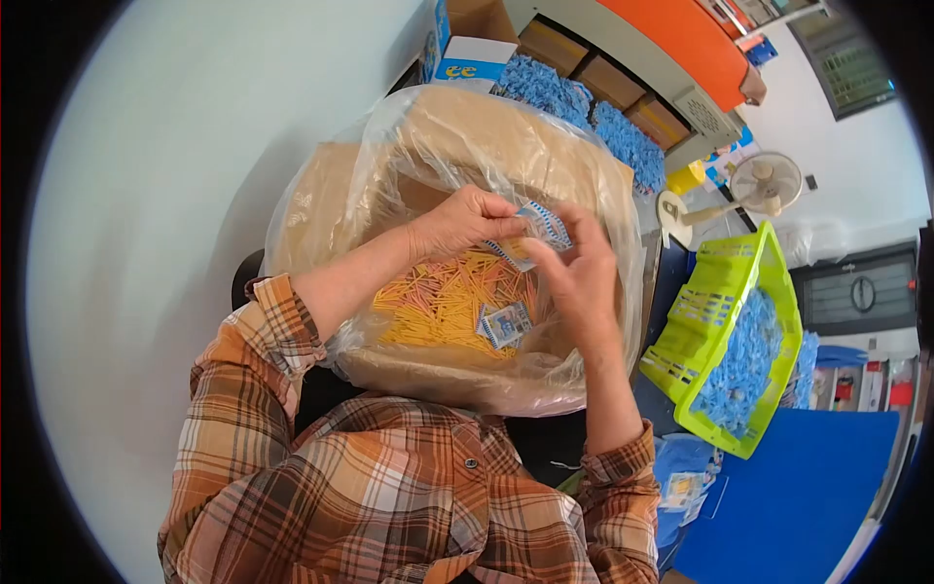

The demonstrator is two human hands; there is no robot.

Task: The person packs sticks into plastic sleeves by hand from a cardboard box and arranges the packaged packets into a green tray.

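Over an open carton, my left hand (465,222) pinches the near corner of a small printed plastic packet (545,230) with blue-and-white striped edges. My right hand (587,277) holds the other side of that packet between thumb and fingers. Beneath both hands lies a heap of thin yellow and orange sticks (438,310). A second packet (507,325) of similar print rests on top of the heap. The carton (467,122) is lined with a see-through plastic bag (336,209) folded out over its rim. What the held packet contains is hard to make out.
To the right stands a tilted lime-green basket (693,336) filled with blue packets (744,365). More blue packets (628,146) are piled behind the carton, beside a blue-and-white box (472,58). A fan (767,183) and a blue panel (788,496) are further right.
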